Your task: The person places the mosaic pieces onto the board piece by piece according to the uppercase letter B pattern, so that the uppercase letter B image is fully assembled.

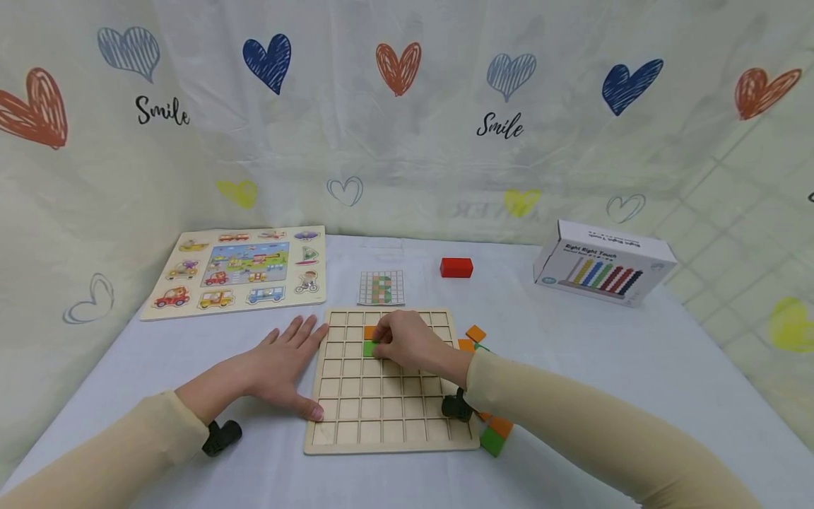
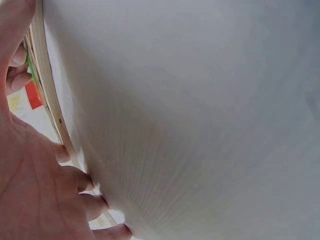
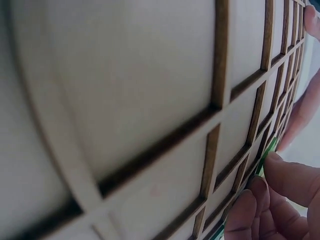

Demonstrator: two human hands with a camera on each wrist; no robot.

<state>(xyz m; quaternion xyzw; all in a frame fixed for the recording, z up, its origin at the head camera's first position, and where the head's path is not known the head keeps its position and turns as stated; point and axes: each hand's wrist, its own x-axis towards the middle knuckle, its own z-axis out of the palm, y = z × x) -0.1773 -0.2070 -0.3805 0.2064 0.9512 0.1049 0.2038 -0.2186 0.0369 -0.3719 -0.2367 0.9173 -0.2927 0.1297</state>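
A wooden grid board lies flat on the table. An orange square tile and a green square tile sit in neighbouring cells in its upper part. My right hand reaches over the board, its thumb and fingertips pinching at a green tile; the fingers partly cover it. More green shows under the fingers in the right wrist view. With fingers spread, my left hand rests at the board's left edge, thumb on the lower rim and fingertips near the upper corner.
Loose orange and green tiles lie right of the board, partly under the right forearm. Behind it are a small pattern card and a red block. A picture puzzle board lies back left; a white box stands back right.
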